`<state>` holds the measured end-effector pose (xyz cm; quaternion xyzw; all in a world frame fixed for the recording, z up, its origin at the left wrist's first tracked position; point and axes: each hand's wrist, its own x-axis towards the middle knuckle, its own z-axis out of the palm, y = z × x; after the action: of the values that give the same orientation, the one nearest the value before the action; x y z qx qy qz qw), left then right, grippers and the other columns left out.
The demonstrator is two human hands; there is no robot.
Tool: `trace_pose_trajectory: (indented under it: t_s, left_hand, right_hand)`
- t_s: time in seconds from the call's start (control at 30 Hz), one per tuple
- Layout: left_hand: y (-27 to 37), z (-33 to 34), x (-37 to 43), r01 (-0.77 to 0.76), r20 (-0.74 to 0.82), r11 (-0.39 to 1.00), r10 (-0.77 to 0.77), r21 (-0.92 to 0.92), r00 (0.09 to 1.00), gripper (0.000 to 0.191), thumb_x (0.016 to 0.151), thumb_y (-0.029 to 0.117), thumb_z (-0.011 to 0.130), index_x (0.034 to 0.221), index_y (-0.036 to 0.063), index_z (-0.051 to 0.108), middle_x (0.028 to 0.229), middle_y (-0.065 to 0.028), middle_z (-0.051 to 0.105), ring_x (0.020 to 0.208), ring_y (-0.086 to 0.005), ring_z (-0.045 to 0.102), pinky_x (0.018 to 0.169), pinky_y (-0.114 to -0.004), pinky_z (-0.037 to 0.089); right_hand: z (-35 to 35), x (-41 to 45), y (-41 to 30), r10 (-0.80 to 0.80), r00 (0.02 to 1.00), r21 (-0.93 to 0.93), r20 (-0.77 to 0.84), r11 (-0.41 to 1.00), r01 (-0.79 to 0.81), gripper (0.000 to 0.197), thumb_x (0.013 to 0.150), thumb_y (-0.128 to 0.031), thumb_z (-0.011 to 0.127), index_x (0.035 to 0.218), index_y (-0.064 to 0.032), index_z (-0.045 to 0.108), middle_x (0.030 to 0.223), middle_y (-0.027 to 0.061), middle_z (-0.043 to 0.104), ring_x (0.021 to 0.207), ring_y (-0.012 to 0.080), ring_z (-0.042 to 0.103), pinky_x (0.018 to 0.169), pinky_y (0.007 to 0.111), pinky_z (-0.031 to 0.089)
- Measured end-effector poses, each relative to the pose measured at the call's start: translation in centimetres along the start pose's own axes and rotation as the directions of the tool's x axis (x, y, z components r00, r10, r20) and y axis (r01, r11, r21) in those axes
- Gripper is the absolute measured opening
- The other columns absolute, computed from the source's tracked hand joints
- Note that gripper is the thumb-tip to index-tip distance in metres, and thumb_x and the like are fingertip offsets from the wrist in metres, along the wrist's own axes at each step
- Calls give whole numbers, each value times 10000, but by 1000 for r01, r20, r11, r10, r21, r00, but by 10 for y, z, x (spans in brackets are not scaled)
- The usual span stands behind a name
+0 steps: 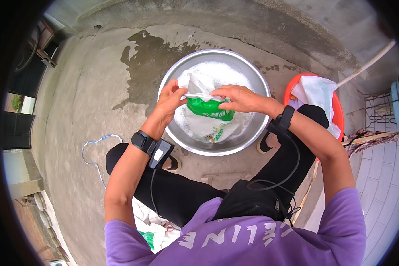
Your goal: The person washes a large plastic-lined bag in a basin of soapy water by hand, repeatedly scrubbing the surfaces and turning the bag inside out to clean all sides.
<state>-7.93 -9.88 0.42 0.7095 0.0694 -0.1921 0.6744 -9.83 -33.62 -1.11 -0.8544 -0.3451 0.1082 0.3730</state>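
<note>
A white and green printed bag (208,108) lies partly in foamy water inside a large round metal basin (216,153). My left hand (169,99) grips the bag's white upper edge on the left between thumb and fingers. On the right, my right hand (236,98) pinches the same folded edge, its thumb against the green band. The bag's lower white part, which bears printing, spreads over the near side of the water. White suds (219,71) cover much of the water's surface.
Right of the basin stands a red tub (290,87) holding white sheeting (316,89). A wooden pole (367,63) leans there. Wet concrete (143,73) lies beyond the basin. A blue and white cord (96,141) and more white bags (153,229) lie on the left.
</note>
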Motion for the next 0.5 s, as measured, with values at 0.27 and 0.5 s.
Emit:
trace_pose_trajectory:
  t_s: [0.27,0.5]
  left_hand:
    - [11,-20,-13,-116,18,993,117,-36,993,202,761,-15,477,949,53,450,862,-50,600,741,-119,584,601,-231,484]
    - [29,-19,-27,-226,153,964,246,-140,957,419,713,-82,439,1118,23,460,916,-74,605,764,-115,572,628,-214,457]
  right_hand:
    - [14,8,63,349,937,30,10,937,-349,531,733,57,462,1222,-144,417,1123,139,490,1003,262,518,852,365,427]
    - [37,31,58,2,935,-68,355,997,24,614,659,95,496,1216,-156,430,1207,128,438,1126,289,429,889,383,398]
